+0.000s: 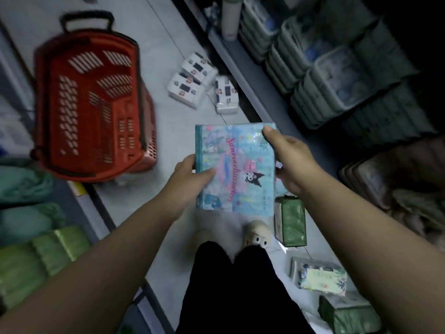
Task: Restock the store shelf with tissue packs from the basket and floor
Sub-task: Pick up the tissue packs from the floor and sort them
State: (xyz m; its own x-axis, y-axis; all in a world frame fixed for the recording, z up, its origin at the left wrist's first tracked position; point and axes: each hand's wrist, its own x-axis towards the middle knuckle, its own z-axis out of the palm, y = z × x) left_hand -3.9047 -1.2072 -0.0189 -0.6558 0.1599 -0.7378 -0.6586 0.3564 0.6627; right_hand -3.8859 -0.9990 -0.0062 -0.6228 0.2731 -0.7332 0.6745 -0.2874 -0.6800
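I hold a light-blue tissue pack [234, 168] with cartoon characters in both hands above the aisle floor. My left hand [190, 175] grips its left edge, thumb on top. My right hand [292, 162] grips its right edge near the top corner. The red shopping basket [94, 102] stands on the floor at the left and looks empty. Three white tissue packs [192, 86] lie on the floor ahead, by the shelf base. A green pack [291, 221] stands by my right foot, and other packs [320, 276] lie at the lower right.
The dark store shelf [325, 68] on the right holds rows of wrapped tissue bundles. Green and teal packs [36, 256] fill a shelf on the left. My legs and slippers [256, 233] are in the narrow aisle between them.
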